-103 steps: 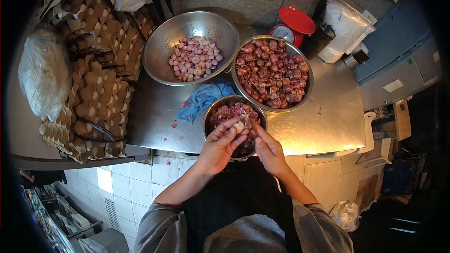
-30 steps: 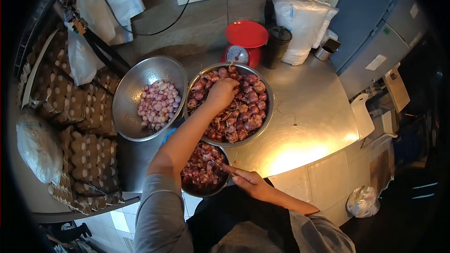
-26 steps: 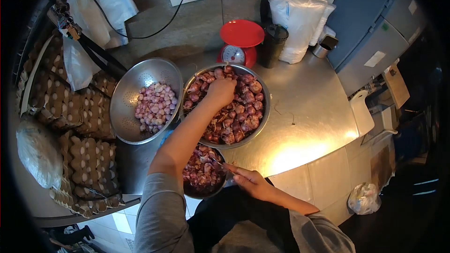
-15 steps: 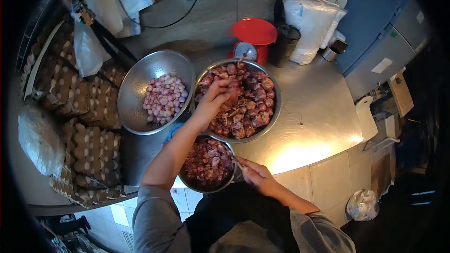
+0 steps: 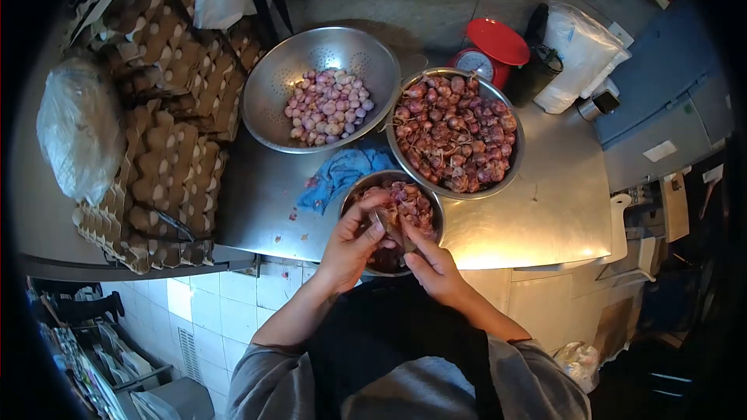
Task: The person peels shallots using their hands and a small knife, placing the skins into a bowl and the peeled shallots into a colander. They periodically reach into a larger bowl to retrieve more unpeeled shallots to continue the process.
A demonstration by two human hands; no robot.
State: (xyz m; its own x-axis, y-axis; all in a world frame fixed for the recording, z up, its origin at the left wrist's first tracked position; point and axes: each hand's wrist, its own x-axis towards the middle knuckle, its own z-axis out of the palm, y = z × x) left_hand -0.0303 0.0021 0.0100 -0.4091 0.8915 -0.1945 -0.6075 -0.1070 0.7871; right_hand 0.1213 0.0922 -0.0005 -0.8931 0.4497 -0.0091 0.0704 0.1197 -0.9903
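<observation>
Over a small metal bowl (image 5: 440, 222) of onion skins (image 5: 414, 204), my two hands meet. My left hand (image 5: 354, 245) is closed, its fingers pinching something too small to make out, probably a shallot. A small knife (image 5: 395, 232) is in my right hand (image 5: 437, 268), its blade against what the left fingers hold. Behind and to the right stands a large bowl of unpeeled red shallots (image 5: 455, 132). A metal colander (image 5: 268, 101) with pale peeled shallots (image 5: 331, 106) is at the back left.
A blue cloth (image 5: 342, 175) lies between colander and small bowl. Stacked egg trays (image 5: 175, 171) and a plastic bag (image 5: 80, 128) fill the left side. A red scale (image 5: 498, 43), a dark container (image 5: 537, 76) and white packages (image 5: 580, 54) stand at the back right.
My left hand has come back from the large bowl to the small bowl and met my right hand. The view has shifted, so the bowls appear farther right and the blue cloth shows more.
</observation>
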